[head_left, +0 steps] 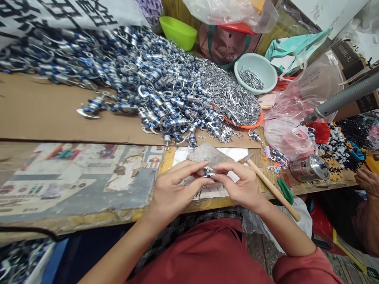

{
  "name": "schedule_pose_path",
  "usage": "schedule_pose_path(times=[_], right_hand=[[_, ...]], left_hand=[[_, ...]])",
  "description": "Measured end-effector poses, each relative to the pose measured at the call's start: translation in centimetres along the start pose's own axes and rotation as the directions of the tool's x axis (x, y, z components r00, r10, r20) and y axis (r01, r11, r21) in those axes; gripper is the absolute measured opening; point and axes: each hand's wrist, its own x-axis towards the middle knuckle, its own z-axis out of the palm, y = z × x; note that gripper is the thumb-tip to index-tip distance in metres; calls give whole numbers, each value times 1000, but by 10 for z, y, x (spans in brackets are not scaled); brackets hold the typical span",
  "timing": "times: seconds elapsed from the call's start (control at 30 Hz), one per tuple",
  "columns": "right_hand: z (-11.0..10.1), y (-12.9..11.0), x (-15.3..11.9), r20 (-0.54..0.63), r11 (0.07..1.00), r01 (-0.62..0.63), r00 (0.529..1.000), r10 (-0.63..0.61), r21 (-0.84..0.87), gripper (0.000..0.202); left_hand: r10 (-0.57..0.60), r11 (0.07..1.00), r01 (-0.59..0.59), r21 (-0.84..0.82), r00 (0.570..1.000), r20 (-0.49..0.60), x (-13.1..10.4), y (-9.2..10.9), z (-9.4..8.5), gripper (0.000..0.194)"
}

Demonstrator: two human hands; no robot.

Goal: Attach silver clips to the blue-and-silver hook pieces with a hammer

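Observation:
My left hand (174, 187) and my right hand (241, 183) meet over the table's front edge, fingertips pinched on one small blue-and-silver metal piece (209, 173). Fingers cover most of it; it resembles the pieces heaped behind. Just beyond my fingers lies a grey stone-like block (209, 154) on white sheeting. A hammer (275, 191) rests to the right of my right hand, its wooden handle sticking out over the table edge. Farther back is a large pile of blue-and-silver metal pieces with rings (166, 90).
An orange-rimmed tray (256, 122) heaped with small metal links and a pale blue bowl (268, 75) of metal pins stand behind. At right are a grey pen-like power tool (343, 98), a lidded metal mug (310, 169), green-handled scissors or similar (286, 191), and another person's hand (367, 181).

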Motion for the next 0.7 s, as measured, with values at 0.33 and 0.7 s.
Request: schedule_pose_path(times=[0.33, 0.7], right_hand=[[4, 1, -9, -11, 985, 122, 992, -124, -126, 25], [-2, 9, -22, 21, 937, 291, 956, -293, -192, 32]], left_hand=[[-26, 999, 25, 37, 999, 22, -1, 0, 0, 17], [-291, 919, 295, -261, 955, 54, 3, 9, -2, 8]])
